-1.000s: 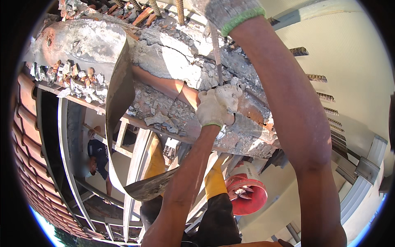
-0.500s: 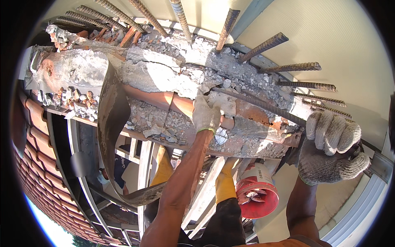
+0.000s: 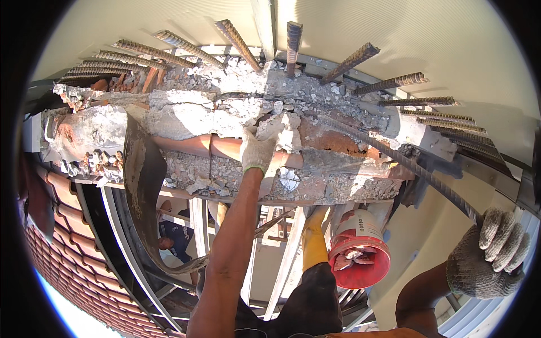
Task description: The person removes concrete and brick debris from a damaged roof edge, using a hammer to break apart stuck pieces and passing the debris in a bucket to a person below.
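Our right hand (image 3: 491, 256), gloved, is off the right end of the ledge (image 3: 355, 188), its fingers clamped round the lower end of a ribbed bar (image 3: 434, 182). The bar slants from there up across the ledge, its far end among the ledge's rubble. Our left hand (image 3: 258, 149), also gloved, is at the ledge's middle against a concrete chunk (image 3: 287, 132); we cannot tell whether its fingers close on it. Steel stubs (image 3: 294, 48) jut from the ledge's far side, before a pale wall (image 3: 417, 28). A curled metal strip (image 3: 143, 163) stands over the ledge's left part, blocking some of it, and loops down below. Below the ledge we see a bucket (image 3: 375, 276) holding debris, a yellow boot (image 3: 315, 248), another person (image 3: 176, 234) and, leftward, roof tiles (image 3: 84, 259).
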`<control>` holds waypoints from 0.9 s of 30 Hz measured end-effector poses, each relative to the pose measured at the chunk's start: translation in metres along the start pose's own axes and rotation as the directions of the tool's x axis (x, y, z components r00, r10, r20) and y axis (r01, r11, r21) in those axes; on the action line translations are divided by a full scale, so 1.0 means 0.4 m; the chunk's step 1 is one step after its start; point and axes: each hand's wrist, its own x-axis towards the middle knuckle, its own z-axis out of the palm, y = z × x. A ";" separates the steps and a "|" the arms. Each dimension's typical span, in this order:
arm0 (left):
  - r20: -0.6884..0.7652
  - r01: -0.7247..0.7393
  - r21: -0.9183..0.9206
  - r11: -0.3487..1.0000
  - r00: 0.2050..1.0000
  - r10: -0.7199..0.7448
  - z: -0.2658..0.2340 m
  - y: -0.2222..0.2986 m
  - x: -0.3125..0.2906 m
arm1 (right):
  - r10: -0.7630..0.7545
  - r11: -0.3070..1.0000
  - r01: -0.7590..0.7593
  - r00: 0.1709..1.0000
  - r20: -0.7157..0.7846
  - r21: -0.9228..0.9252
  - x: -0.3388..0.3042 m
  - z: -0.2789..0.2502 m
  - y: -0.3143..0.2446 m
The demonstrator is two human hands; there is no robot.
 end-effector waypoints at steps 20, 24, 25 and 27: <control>0.359 -0.156 -0.115 0.981 0.915 0.187 0.077 -0.044 -0.483 | 0.152 0.893 -0.312 0.887 -0.436 -0.323 -0.443 -0.408 -0.265; 0.796 -0.248 0.125 0.961 0.604 0.053 0.261 -0.099 -0.707 | 0.034 0.851 -0.322 0.822 -0.568 -0.415 -0.443 -0.397 -0.418; 0.852 -0.317 0.187 0.930 0.524 0.008 0.305 -0.131 -0.750 | 0.074 0.832 -0.352 0.836 -0.543 -0.429 -0.447 -0.399 -0.448; 0.903 -0.267 0.252 0.930 0.410 -0.127 0.396 -0.221 -0.827 | 0.108 0.779 -0.393 0.852 -0.513 -0.489 -0.454 -0.404 -0.479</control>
